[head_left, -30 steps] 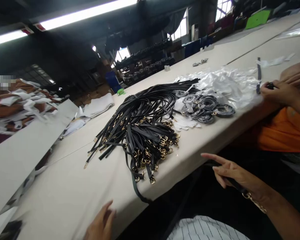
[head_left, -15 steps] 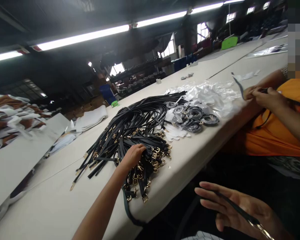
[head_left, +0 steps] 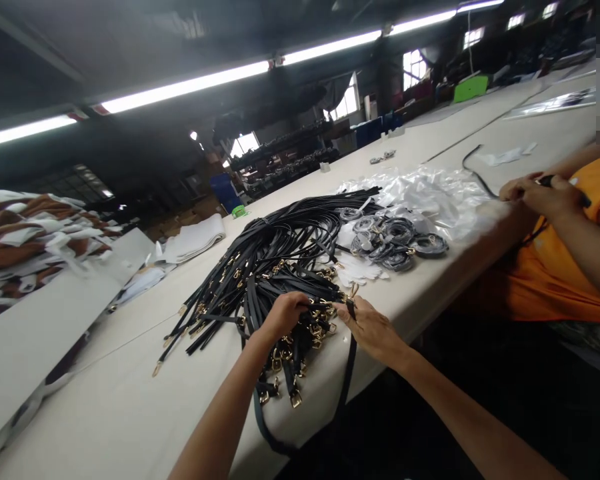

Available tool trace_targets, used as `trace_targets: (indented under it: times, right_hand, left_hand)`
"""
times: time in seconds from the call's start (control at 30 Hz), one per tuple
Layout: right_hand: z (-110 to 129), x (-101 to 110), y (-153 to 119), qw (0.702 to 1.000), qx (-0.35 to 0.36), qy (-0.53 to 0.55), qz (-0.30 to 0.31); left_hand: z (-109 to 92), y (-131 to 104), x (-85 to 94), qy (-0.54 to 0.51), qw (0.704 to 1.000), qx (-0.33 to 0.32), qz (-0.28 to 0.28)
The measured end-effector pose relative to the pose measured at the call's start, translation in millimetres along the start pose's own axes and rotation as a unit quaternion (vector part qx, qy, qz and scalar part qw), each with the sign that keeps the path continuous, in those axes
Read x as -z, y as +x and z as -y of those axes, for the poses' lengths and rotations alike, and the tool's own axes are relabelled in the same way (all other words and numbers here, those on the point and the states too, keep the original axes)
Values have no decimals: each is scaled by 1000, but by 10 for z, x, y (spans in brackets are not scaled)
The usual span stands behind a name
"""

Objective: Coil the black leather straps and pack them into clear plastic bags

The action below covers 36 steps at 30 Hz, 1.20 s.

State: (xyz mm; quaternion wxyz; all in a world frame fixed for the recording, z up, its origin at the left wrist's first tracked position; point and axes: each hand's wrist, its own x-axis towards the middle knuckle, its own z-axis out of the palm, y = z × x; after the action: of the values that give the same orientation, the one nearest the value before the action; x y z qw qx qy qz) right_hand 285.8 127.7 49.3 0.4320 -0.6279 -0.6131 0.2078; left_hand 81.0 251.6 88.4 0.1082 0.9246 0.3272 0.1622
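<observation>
Black straps (head_left: 273, 233) with gold buckles (head_left: 295, 399) lie heaped on the table (head_left: 145, 407).

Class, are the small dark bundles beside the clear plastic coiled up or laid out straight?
Coiled up: the bundles show rounded, overlapping loops, clustered beside the clear plastic.

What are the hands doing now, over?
Left hand: fingers on a black strap by the buckles. Right hand: holding a strap, its end hanging down. Near the right hand: white gloves, coils.
</observation>
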Motion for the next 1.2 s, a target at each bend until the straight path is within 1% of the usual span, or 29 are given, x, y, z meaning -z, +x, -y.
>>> trace_targets:
  times: [0.03,0.07,0.13,0.2,0.23,0.3,0.4,0.47,0.5,0.57,0.6,0.67,0.73,0.77,0.83,0.9,0.97,1.0,1.07,1.1,1.13,1.2]
  right_hand:
    - [-15,-75,98,1000,13,17,3]
    - [-43,-154,182,998,26,43,21]
    - [-122,-302,296,992,39,90,82]
    - [-205,-418,328,983,50,114,132]
    - [-238,-458,321,981,54,121,139]
    - [-278,-503,283,981,54,141,125]
    - [-282,-465,225,981,42,161,99]
    - [-283,-342,172,980,10,174,95]
    - [-293,-245,129,976,-16,194,94]
    - [-335,10,-2,957,-81,267,75]
    - [-366,156,-87,942,-112,312,57]
    - [-423,443,-273,900,-158,407,12]
    - [-440,659,-447,858,-177,482,-21]
    - [-427,724,-516,841,-178,510,-31]
    - [-376,771,-605,819,-168,547,-42]
    - [-317,744,-635,811,-155,562,-44]
    - [-253,700,-647,815,-145,560,-28]
    - [-214,682,-657,820,-141,555,-10]
    - [-123,662,-692,828,-137,542,32]
    - [-76,659,-713,831,-135,537,53]
    - [-33,659,-731,832,-132,533,73]
    - [33,657,-757,837,-121,525,99]
  left_hand:
    - [-30,16,-46,-9,1000,3,-4]
    - [-59,27,-93,-16,1000,3,-6]
    - [-105,36,-180,-26,1000,-3,-11]
    - [-132,26,-247,-33,999,-10,-21]
    - [-139,18,-270,-35,999,-13,-28]
    - [-150,1,-299,-39,998,-20,-42]
    - [-176,-15,-312,-38,997,-38,-51]
    - [-189,-32,-301,-30,996,-49,-61]
    - [-187,-48,-291,-23,996,-51,-72]
    - [-155,-92,-266,-9,994,-51,-96]
    - [-131,-119,-256,-3,993,-51,-105]
    - [-97,-170,-248,2,992,-52,-114]
    - [-141,-203,-267,-6,991,-57,-121]
    - [-208,-209,-286,-13,989,-62,-135]
    - [-437,-209,-334,-35,980,-76,-180]
    - [-753,-215,-382,-69,967,-89,-229]
    - [-1083,-240,-433,-86,959,-107,-248]
    - [-1229,-254,-462,-79,959,-128,-240]
    - [-1453,-277,-526,-38,963,-177,-201]
    - [-1526,-287,-555,-10,963,-197,-181]
    - [-1574,-301,-577,21,963,-206,-173]
    - [-1616,-353,-591,86,959,-189,-193]
